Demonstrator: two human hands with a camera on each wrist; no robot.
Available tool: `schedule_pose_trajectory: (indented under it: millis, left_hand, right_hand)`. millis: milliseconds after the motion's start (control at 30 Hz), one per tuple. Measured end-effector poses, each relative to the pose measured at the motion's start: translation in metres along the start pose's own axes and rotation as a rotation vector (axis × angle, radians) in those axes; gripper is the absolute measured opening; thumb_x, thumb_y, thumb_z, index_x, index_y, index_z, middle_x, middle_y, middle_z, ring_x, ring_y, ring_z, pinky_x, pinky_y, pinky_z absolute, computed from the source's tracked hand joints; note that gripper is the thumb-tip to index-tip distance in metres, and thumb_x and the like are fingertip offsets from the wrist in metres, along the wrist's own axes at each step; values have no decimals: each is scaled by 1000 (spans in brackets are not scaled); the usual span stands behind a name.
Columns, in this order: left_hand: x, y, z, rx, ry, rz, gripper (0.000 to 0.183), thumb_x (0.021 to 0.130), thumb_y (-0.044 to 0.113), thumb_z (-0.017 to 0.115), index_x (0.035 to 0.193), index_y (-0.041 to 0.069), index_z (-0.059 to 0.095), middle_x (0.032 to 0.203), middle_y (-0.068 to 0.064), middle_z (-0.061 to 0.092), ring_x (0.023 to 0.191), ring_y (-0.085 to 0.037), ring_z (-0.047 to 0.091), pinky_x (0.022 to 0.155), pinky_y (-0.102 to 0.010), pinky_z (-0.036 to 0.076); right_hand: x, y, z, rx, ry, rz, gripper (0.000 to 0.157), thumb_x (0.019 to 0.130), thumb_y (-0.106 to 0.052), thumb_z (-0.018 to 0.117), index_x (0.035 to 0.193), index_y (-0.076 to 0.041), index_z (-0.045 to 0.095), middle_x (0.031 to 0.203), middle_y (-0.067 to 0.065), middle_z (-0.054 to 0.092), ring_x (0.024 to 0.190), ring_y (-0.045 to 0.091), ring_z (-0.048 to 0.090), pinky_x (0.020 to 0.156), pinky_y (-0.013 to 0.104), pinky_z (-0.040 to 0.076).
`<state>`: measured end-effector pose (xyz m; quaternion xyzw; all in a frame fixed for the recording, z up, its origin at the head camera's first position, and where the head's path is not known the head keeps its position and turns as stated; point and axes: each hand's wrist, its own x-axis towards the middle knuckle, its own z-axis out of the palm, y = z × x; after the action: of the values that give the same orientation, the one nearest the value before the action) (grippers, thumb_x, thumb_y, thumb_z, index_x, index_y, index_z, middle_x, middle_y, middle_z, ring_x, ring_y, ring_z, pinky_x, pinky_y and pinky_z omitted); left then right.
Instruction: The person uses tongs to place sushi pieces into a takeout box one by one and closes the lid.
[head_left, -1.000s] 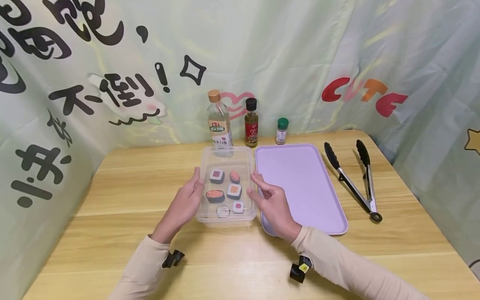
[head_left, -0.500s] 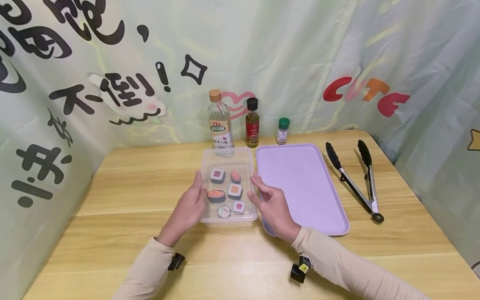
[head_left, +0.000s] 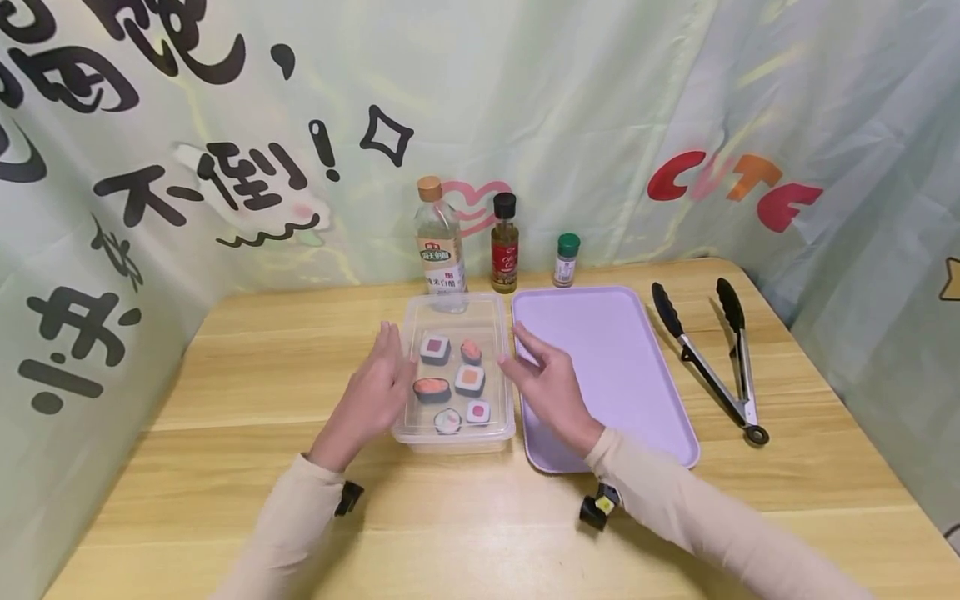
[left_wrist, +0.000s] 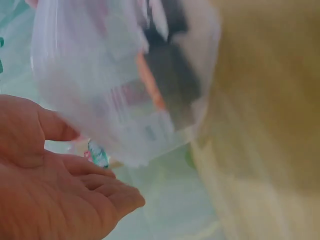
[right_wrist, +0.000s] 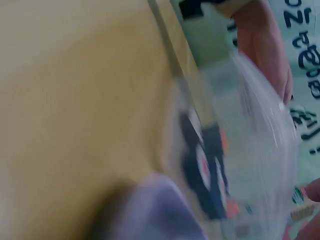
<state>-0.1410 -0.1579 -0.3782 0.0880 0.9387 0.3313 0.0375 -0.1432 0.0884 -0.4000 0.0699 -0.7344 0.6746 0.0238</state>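
A clear lidded plastic box (head_left: 455, 327) stands in the middle of the table in the head view, with several sushi pieces (head_left: 469, 380) inside. Beside its left wall is my left hand (head_left: 371, 404), fingers straight and thumb close to the lid's edge. The left wrist view shows this hand (left_wrist: 55, 175) with its palm facing the box and fingers apart from the wall. My right hand (head_left: 551, 393) is at the box's right side, over the tray's left edge, fingers extended and thumb near the rim. Whether either thumb touches the box, I cannot tell.
A lilac tray (head_left: 600, 367) lies right of the box. Black-tipped tongs (head_left: 712, 379) rest spread farther right. Behind the box stand a vinegar bottle (head_left: 441, 250), a dark-capped oil bottle (head_left: 505, 250) and a green-capped shaker (head_left: 566, 260). A printed curtain (head_left: 555, 100) hangs behind the table.
Both hands have loosened from the box's sides: the left fingers have shifted outward and up, the right fingers have drawn slightly away. The box stays in about the same place.
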Motion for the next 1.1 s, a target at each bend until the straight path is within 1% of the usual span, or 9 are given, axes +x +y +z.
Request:
schedule_pose_trajectory:
  millis: [233,367,433,500,567,667,800,900,1100]
  left_hand:
    - [50,0,-14,-50,108,-24,57,110,29,36,154,-8,34,155,-24,39,141,-36,40,116,-51,30]
    - [73,2,-13,-86,127,-62,51,110,29,36,148,-4,46,140,-24,55,109,-34,59,98,-49,47]
    - [82,3,-11,-112,133,-91,45,110,29,36,133,-2,59,116,-22,64,89,-30,59,81,-44,51]
    - [90,2,-8,-142,144,-121,40,110,28,36,114,-1,64,92,-17,60,73,-24,51,66,-39,47]
    - [96,0,-6,-179,155,-146,39,110,27,37,100,0,63,80,-14,51,65,-22,46,59,-36,43]
    - [101,-3,-2,-264,164,-171,39,109,25,40,117,-4,65,92,-14,61,76,-20,54,67,-34,47]
    - [104,-6,0,-387,166,-205,45,109,26,44,142,-3,53,119,-18,66,105,-26,62,89,-40,51]
    - [105,-7,2,-415,174,-216,45,108,26,46,142,-3,52,120,-18,66,110,-30,62,94,-44,50]
    - [103,-8,4,-385,187,-215,46,108,29,45,142,-1,53,118,-16,67,108,-28,62,92,-42,51]
  right_hand:
    - [57,0,8,-120,66,-50,48,101,-13,62,144,6,51,150,17,48,141,27,43,109,35,42]
    - [79,5,14,-226,80,-27,46,102,-21,60,141,4,57,146,17,54,136,29,50,106,37,45]
    - [86,7,17,-249,89,-7,44,103,-23,60,138,3,60,140,18,59,130,30,56,103,38,48]
    - [90,10,19,-256,102,16,41,103,-23,59,135,3,62,135,18,63,123,30,61,99,39,51]
    - [93,12,21,-252,116,39,39,103,-22,59,133,2,65,130,17,66,117,29,64,95,38,53]
    - [96,16,23,-235,147,58,36,103,-20,58,130,2,67,125,17,68,113,29,65,92,38,53]
    - [97,18,25,-197,169,73,36,103,-19,58,131,2,66,120,18,69,109,28,65,90,39,53]
    - [97,19,26,-172,174,84,37,103,-19,58,132,3,65,118,19,69,108,29,64,90,39,53]
    - [98,22,27,-166,184,106,39,103,-21,59,133,3,64,120,18,68,108,27,64,90,39,53]
